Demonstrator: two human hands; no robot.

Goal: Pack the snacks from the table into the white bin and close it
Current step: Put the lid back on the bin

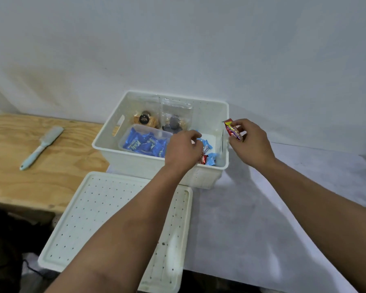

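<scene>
The white bin stands open on the table, against the wall. Inside it are two clear bags of cookies, a clear tub of blue wrapped candies and loose blue and red candies at the right end. My left hand reaches into the bin over the loose candies, fingers curled; what it holds is hidden. My right hand is above the bin's right rim, pinching a red and purple snack packet. The bin's white dotted lid lies flat in front of the bin.
A light blue brush lies on the wooden table to the left. A white cloth covers the surface on the right, under the bin. The white wall rises right behind the bin.
</scene>
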